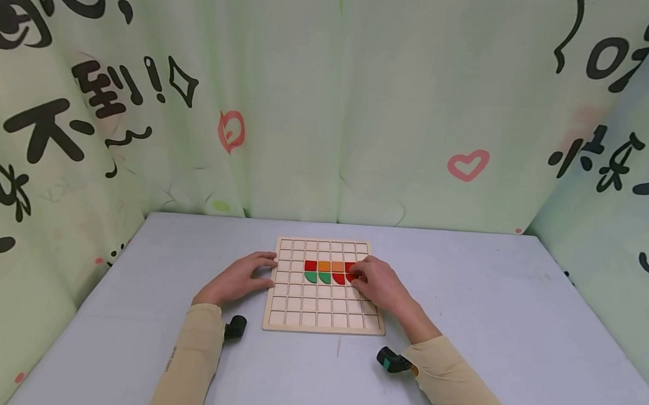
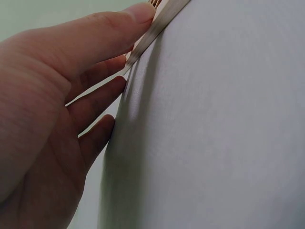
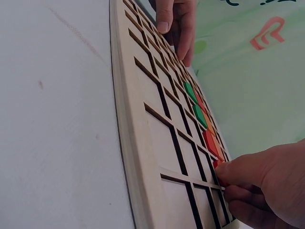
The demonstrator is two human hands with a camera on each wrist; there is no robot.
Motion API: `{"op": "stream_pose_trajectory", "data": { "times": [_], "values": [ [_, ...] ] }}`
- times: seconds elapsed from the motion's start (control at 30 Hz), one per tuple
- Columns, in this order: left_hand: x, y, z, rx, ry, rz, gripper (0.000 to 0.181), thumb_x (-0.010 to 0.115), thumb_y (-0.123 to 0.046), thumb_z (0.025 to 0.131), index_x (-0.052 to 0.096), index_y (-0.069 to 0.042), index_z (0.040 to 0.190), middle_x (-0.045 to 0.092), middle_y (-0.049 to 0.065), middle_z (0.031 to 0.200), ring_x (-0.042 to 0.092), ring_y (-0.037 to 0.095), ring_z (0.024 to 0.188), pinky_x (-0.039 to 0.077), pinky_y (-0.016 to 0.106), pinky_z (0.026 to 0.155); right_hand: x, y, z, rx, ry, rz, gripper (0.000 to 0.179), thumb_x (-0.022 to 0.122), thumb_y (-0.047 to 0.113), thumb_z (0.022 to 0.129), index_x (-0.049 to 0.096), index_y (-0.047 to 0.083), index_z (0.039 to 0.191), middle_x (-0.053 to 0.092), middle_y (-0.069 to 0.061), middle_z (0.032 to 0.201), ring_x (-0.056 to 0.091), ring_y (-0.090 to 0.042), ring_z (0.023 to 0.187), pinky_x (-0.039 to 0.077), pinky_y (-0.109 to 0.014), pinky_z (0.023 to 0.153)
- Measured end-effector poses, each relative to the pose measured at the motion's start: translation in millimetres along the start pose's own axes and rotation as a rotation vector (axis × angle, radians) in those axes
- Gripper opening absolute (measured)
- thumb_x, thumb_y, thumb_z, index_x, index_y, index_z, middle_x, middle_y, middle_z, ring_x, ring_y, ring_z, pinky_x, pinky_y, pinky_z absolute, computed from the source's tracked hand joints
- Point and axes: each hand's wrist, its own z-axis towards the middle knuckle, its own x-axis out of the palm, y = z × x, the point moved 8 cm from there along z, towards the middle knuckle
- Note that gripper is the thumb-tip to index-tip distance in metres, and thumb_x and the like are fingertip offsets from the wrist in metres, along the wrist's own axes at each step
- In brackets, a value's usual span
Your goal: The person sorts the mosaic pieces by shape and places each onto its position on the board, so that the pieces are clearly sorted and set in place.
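Observation:
A wooden grid board (image 1: 293,319) lies on the table. In its upper middle are two rows of coloured pieces: red square (image 1: 311,265) and orange squares (image 1: 331,266) above, green quarter-round pieces (image 1: 317,278) and red quarter-round pieces (image 1: 338,279) below. My right hand (image 1: 381,285) pinches a red piece (image 3: 218,165) at the right end of the lower row, right at its cell; the fingers partly cover it. My left hand (image 1: 238,278) rests at the board's left edge, fingers fairly straight, thumb (image 2: 142,13) on the rim.
The white table (image 1: 465,287) stretches around the board. Printed curtains (image 1: 365,105) with dark lettering and red hearts stand behind and at both sides. Black wrist cameras (image 1: 235,328) are strapped below both hands, by the beige sleeves (image 1: 189,356).

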Motion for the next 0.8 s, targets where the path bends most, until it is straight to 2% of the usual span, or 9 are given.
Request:
{"op": "stream_pose_trajectory", "data": {
  "times": [0.47, 0.8],
  "values": [
    [-0.9, -1.0, 0.3, 0.016, -0.001, 0.000, 0.048, 0.072, -0.022, 0.090, 0.060, -0.004, 0.132, 0.043, 0.009, 0.150, 0.035, 0.030, 0.140, 0.033, 0.046, 0.114, 0.5, -2.3, 0.0, 0.013, -0.018, -0.005, 0.015, 0.070, 0.005, 0.088, 0.074, 0.002, 0.102, 0.064, -0.008, 0.099, 0.056, -0.019, 0.085, 0.053, -0.033, 0.077],
    [0.8, 1.6, 1.4, -0.011, 0.004, -0.003, 0.049, 0.073, -0.023, 0.089, 0.059, -0.005, 0.133, 0.042, 0.008, 0.151, 0.034, 0.028, 0.141, 0.032, 0.045, 0.115, -1.8, -1.5, -3.1, -0.020, -0.048, 0.008, 0.015, 0.070, 0.002, 0.087, 0.073, -0.001, 0.100, 0.064, -0.010, 0.098, 0.058, -0.022, 0.087, 0.053, -0.036, 0.078]
  ]
}}
